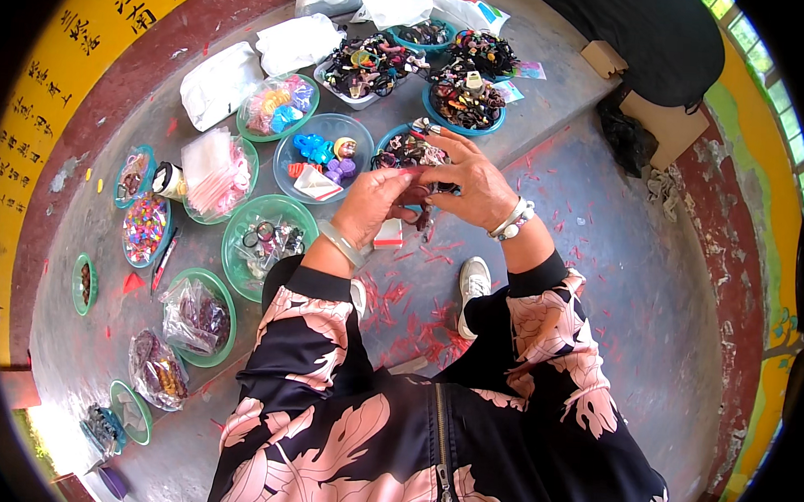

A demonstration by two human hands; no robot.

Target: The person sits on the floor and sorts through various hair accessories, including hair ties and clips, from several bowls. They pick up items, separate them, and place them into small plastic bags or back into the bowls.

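Observation:
My left hand [375,203], with a pale bangle at its wrist, is closed in a pinch in front of me. My right hand [477,184], wearing a watch and a bracelet, meets it from the right with curled fingers. Between and just below the fingertips a small dark reddish-brown piece [421,220] shows, too hidden to name. Behind the hands stands a blue bowl of dark hair ties [390,148], partly covered by them. Left of it, a clear blue bowl [285,161] holds blue and purple pieces and a small red-and-white box [317,184]. Another small box [388,234] lies below my hands.
Bowls of hair ties [467,103] and white plastic bags [219,83] stand farther back. Green bowls [232,260] and a bowl of colourful beads [145,231] spread to the left, with a pen-like tool [164,260] beside them. Red scraps [425,333] litter the floor around my shoes [474,286].

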